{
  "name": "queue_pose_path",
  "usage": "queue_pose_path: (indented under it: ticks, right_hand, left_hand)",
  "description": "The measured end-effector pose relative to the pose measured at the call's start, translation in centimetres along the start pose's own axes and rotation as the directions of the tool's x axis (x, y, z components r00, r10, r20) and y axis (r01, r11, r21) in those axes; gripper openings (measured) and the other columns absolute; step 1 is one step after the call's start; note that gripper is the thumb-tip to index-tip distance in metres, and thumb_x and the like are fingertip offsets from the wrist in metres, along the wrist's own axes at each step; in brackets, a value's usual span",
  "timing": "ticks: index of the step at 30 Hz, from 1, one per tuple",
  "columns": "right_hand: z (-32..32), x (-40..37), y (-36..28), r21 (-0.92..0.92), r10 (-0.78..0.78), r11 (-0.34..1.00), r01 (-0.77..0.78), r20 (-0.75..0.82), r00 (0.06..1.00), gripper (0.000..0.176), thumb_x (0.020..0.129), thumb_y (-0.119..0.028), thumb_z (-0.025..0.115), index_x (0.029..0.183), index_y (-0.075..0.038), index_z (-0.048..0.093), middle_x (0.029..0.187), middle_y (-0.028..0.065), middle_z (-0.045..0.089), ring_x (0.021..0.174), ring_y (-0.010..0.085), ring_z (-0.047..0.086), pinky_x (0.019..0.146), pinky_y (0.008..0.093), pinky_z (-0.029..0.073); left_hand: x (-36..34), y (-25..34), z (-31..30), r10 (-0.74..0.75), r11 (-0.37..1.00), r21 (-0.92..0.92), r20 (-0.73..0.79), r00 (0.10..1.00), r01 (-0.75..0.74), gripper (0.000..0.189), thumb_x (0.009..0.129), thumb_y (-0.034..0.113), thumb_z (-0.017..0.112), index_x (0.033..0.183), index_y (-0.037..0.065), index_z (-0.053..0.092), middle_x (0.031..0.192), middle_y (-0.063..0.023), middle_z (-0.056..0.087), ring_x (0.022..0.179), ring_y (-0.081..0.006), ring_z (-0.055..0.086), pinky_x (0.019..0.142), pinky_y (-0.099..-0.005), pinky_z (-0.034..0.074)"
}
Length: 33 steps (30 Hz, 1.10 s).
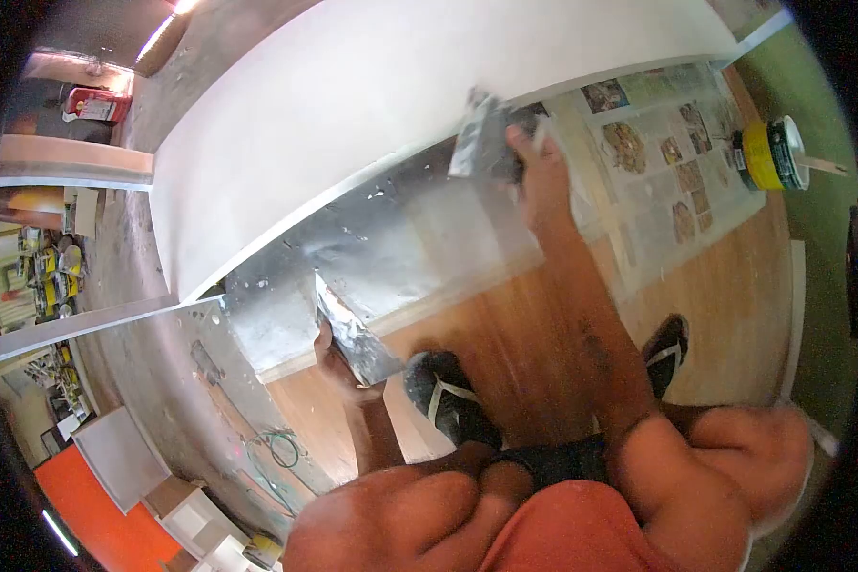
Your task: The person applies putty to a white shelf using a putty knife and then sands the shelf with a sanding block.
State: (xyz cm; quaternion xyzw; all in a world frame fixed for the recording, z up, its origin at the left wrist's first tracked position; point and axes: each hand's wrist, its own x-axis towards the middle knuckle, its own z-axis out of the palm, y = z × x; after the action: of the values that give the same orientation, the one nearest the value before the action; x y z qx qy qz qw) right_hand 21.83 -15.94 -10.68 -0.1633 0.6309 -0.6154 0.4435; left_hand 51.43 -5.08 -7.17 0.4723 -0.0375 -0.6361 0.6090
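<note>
**Both hands on scrapers, beside a white panel**

The person squats on a wooden board, a sandal on the left foot and another on the right. The left hand is clamped on the left scraper, thumb along one side; pale, smeared paste covers much of its broad blade. This scraper is held tilted over the board's left part, just beside the left sandal and well apart from the other tool.

The right hand, arm stretched out, has its fingers closed around the right scraper. That blade is blurred and smeared with grey and white. In view it overlaps the near edge of the white panel, which runs along the board's far edge; whether the two touch, I cannot tell.

Between panel and bare wood lies a dark, shiny sheet flecked with bits, a pale strip along its near edge. Toward the board's right edge a printed sheet carries the covering on. At the far right corner is a yellow and black can, a stick poking out of it. Off the board's left edge, a green cord is coiled on the floor.
</note>
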Motion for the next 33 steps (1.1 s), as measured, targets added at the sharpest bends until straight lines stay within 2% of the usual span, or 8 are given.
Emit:
queue_pose_path:
  ticks: [13,15,18,21,23,27,29,33]
  right_hand:
    - [8.9,-9.4,1.9,-0.189,0.089,0.981,0.036,0.61,0.787,0.025,0.087,-0.021,0.063,0.103,-0.002,0.06,0.082,0.0096,0.061,0.06,0.0167,0.061,0.048,0.0299,0.054]
    - [8.5,-10.8,0.5,0.11,-0.607,0.693,0.713,0.622,0.495,0.027,0.085,-0.015,0.063,0.111,-0.009,0.063,0.089,0.0091,0.063,0.073,0.0213,0.064,0.064,0.0309,0.055]
    - [7.0,-12.4,0.0,0.168,-0.581,0.546,0.821,0.782,0.227,0.033,0.079,-0.014,0.066,0.112,-0.012,0.065,0.102,0.0095,0.064,0.088,0.0229,0.063,0.077,0.0324,0.053]
    - [4.9,-10.9,1.8,0.058,-0.54,0.354,0.933,0.828,0.154,0.034,0.077,-0.012,0.066,0.111,-0.014,0.066,0.104,0.008,0.064,0.089,0.023,0.063,0.076,0.0321,0.053]
    - [1.6,-8.2,1.5,-0.073,-0.461,0.257,0.964,0.867,0.188,0.042,0.077,-0.011,0.059,0.117,-0.025,0.062,0.107,0.0023,0.063,0.097,0.0226,0.061,0.083,0.0319,0.051]
    - [-5.4,-2.2,3.5,-0.257,-0.669,0.663,0.703,0.217,0.711,0.022,0.083,-0.013,0.062,0.104,-0.004,0.063,0.094,0.0102,0.065,0.088,0.0221,0.06,0.081,0.0313,0.048]
    - [-8.8,2.5,0.6,-0.68,-0.831,0.494,0.542,-0.187,0.524,0.03,0.09,-0.024,0.06,0.101,0.004,0.062,0.09,0.011,0.064,0.083,0.0201,0.06,0.076,0.0312,0.047]
    - [-15.6,12.5,-1.8,-0.544,-0.701,0.71,0.448,-0.481,0.527,0.042,0.09,-0.034,0.058,0.101,0.006,0.062,0.092,0.0173,0.065,0.072,0.0287,0.061,0.064,0.0365,0.046]
  left_hand:
    - [1.8,0.2,-4.0,-0.058,0.998,-0.029,-0.092,0.994,0.056,0.037,0.087,0.033,0.054,0.115,0.009,0.055,0.103,-0.0003,0.062,0.089,-0.013,0.061,0.075,-0.0276,0.049]
    - [2.5,0.4,-5.2,-0.061,0.988,-0.113,0.334,0.941,0.104,0.04,0.088,0.034,0.052,0.119,0.008,0.053,0.107,-0.0018,0.061,0.098,-0.0146,0.059,0.084,-0.0315,0.048]
    - [4.5,0.1,-5.8,-0.063,0.883,-0.306,0.672,0.738,0.355,0.044,0.089,0.035,0.05,0.123,0.008,0.05,0.113,-0.0051,0.058,0.104,-0.0174,0.056,0.087,-0.0341,0.047]
    - [0.9,0.8,3.3,0.017,1.0,-0.005,0.236,0.972,-0.016,0.046,0.089,0.034,0.051,0.126,0.007,0.047,0.119,-0.0088,0.054,0.107,-0.0206,0.054,0.088,-0.0357,0.046]
    - [1.8,2.5,-5.4,-0.117,0.99,0.119,0.466,0.877,0.069,0.05,0.087,0.034,0.057,0.128,0.009,0.044,0.123,-0.0107,0.052,0.112,-0.0222,0.051,0.1,-0.0399,0.039]
    - [-0.4,1.4,-2.7,-0.079,0.985,-0.1,0.483,0.872,0.144,0.05,0.086,0.033,0.057,0.129,0.009,0.044,0.123,-0.0112,0.052,0.111,-0.0232,0.051,0.1,-0.0414,0.038]
    - [0.2,1.6,-3.7,-0.065,0.986,-0.108,0.444,0.893,0.126,0.05,0.086,0.032,0.057,0.129,0.01,0.044,0.122,-0.0115,0.052,0.11,-0.0237,0.052,0.1,-0.0421,0.038]
    - [1.9,1.4,-3.6,-0.074,0.987,-0.111,0.343,0.936,0.119,0.05,0.086,0.031,0.057,0.129,0.01,0.044,0.122,-0.012,0.052,0.108,-0.0247,0.052,0.1,-0.0435,0.038]
